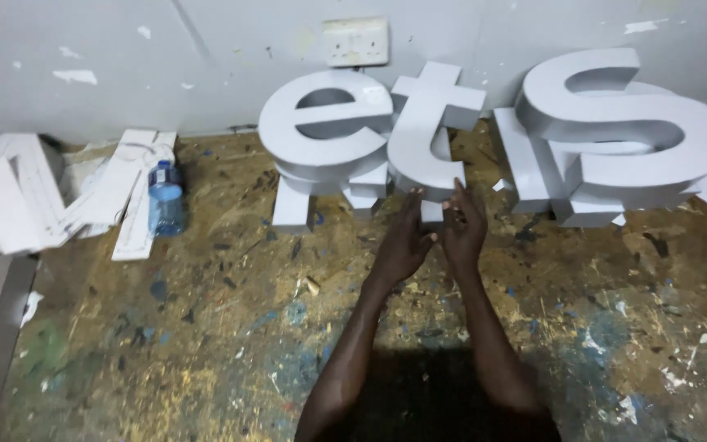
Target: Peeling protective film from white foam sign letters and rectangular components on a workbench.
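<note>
Head view: the paint-spattered workbench [206, 344] runs under everything, and along its far edge, against the wall, stand my big white three-dimensional sign letters. The curved S-shaped letter [623, 123] at the far right is the largest, stacked on other pieces. Left of it is the rounded e-shaped letter [321, 135], then the cross-shaped letter [431, 131], at the middle of the far edge, leaning on its neighbours. I judge it light and hollow, stiff in the face but easily dented at thin edges, smooth enough to slip; best gripped by the side walls of its stem. My left hand [403, 241] and right hand [464, 225] are open, fingers extended, fingertips at its lower end, gripping nothing. A small water bottle [164, 196] lies towards the far left.
</note>
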